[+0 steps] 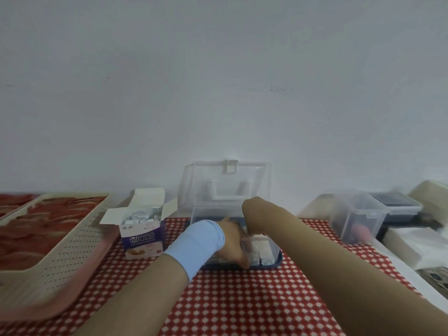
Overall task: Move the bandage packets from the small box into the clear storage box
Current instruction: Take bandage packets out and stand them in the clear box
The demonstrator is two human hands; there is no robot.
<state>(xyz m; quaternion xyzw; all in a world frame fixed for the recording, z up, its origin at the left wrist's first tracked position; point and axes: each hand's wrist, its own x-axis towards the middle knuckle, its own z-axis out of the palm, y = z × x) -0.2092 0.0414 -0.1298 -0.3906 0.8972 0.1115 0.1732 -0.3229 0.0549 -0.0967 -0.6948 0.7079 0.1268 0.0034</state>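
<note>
Placing step under way: left hand point(230, 241) and right hand point(254, 226) both down inside the clear storage box point(274, 253) near the far edge of the worktop point(242, 299), over stacked bandage packets point(260, 254). Cannot tell how the fingers lie. More left in the small box point(141, 236) just beside. Next, probably: withdraw, reach left, pinch another bundle.

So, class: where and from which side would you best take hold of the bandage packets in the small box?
Pinch the packets by their upper ends, coming from straight above. The small box stands upright with its flaps folded back, so only those ends show; its walls cover the rest.
</note>
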